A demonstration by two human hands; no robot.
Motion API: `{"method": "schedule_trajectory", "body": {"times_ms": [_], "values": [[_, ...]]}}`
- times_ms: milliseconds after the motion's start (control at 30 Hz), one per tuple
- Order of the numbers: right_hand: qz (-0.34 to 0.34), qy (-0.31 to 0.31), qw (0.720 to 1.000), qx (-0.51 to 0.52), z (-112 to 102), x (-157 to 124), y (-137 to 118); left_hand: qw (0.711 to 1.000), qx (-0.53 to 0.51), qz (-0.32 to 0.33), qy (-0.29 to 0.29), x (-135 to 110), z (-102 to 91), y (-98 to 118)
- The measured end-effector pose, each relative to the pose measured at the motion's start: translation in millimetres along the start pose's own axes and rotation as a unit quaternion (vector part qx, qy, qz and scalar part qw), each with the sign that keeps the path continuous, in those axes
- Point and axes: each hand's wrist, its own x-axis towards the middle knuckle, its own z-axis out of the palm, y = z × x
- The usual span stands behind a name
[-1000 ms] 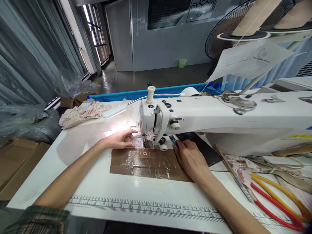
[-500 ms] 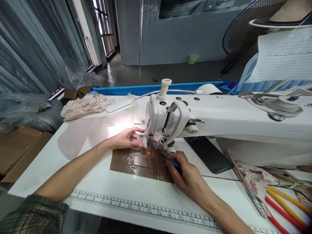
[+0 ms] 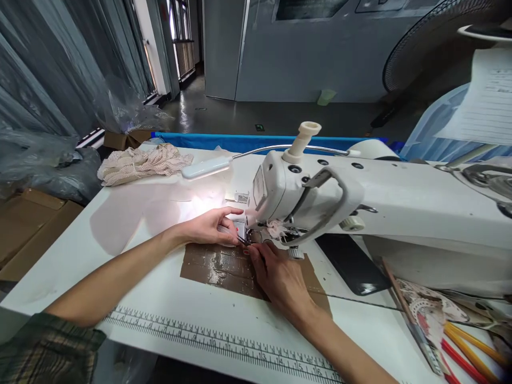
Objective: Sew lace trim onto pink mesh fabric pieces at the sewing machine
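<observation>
A white sewing machine stands on the white table. My left hand rests beside the needle area, its fingers curled in a pinch on something too small to name. My right hand lies on a brown taped patch just in front of the needle. It is closed round a thin dark tool whose tip pokes out under the machine head. The two hands almost touch at the presser foot. A small red mark shows between them.
A gooseneck lamp lights the needle area. A heap of cream lace lies at the table's far left. A black plate and red and yellow sticks lie at the right. A printed ruler runs along the front edge. Cardboard boxes stand at the left.
My right hand has moved left from beside the machine bed to the needle, carrying the blue-handled tool. The left hand has stayed by the presser foot. The camera has swung left and closer.
</observation>
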Motion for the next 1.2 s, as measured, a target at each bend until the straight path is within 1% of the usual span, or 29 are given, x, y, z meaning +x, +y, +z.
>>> {"method": "schedule_trajectory", "body": {"times_ms": [100,200,400,467,633,833,967,1067,1200], "values": [[0.003,-0.007,1.000,-0.019,1,3,-2,1.000,0.005,-0.006,0.006,0,-0.5,2],[0.001,-0.002,0.999,-0.038,2,5,-5,1.000,0.015,-0.013,0.012,1,0.0,3],[-0.014,0.046,0.998,-0.051,6,11,-10,1.000,0.010,-0.019,0.015,0,0.8,5],[-0.019,0.050,0.998,-0.041,6,13,-11,0.999,0.018,-0.021,0.018,-1,1.1,6],[-0.011,0.040,0.999,-0.010,6,14,-10,0.999,0.021,-0.027,0.020,-1,2.7,6],[0.014,0.045,0.999,0.006,9,14,-11,0.999,0.021,-0.024,0.027,1,2.5,1],[0.032,0.024,0.999,0.015,11,13,-12,0.999,0.023,-0.015,0.021,1,2.0,0],[0.023,0.015,1.000,0.006,10,12,-13,0.999,0.047,-0.016,0.016,0,3.0,2],[-0.004,0.017,0.999,-0.034,7,13,-18,0.996,0.084,-0.012,0.003,-1,3.8,6]]}}
